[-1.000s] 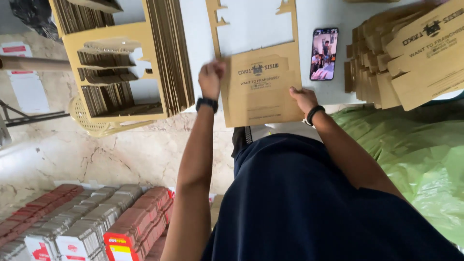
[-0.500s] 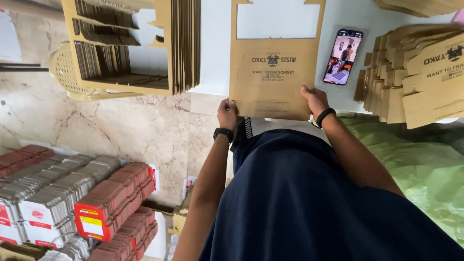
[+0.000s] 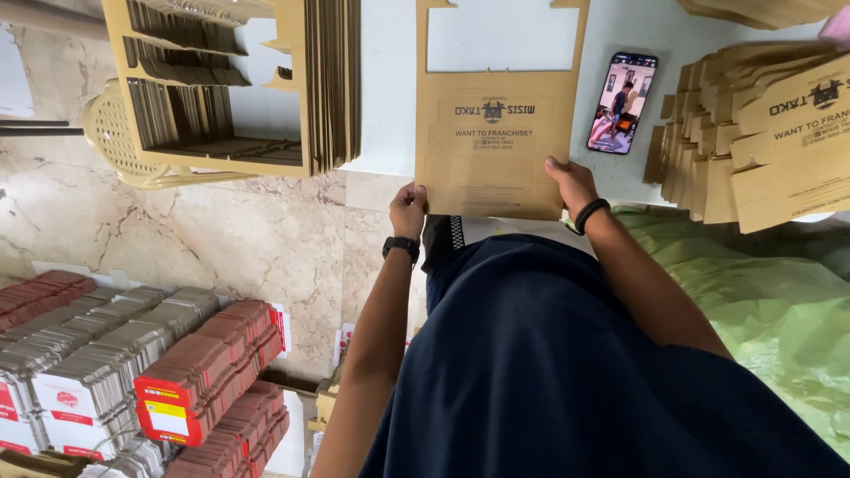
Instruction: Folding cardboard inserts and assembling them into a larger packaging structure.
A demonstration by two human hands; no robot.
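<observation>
I hold a flat brown cardboard box blank (image 3: 496, 155) with dark print and a large rectangular cut-out near its far end. It lies over the near edge of a white table (image 3: 390, 106). My left hand (image 3: 408, 210) grips its near left corner; a black watch is on that wrist. My right hand (image 3: 571, 183) grips the near right corner and wears a black band.
A phone (image 3: 622, 103) with a lit screen lies on the table right of the blank. Folded brown boxes (image 3: 761, 133) are piled at the right. Upright stacks of flat blanks (image 3: 266, 80) stand at left. Red and grey carton bundles (image 3: 133, 372) lie on the marble floor. Green sheeting (image 3: 779, 310) at right.
The blank has been pulled nearer and squared up. My left hand slid from its upper left edge down to the near left corner. The view shifted left.
</observation>
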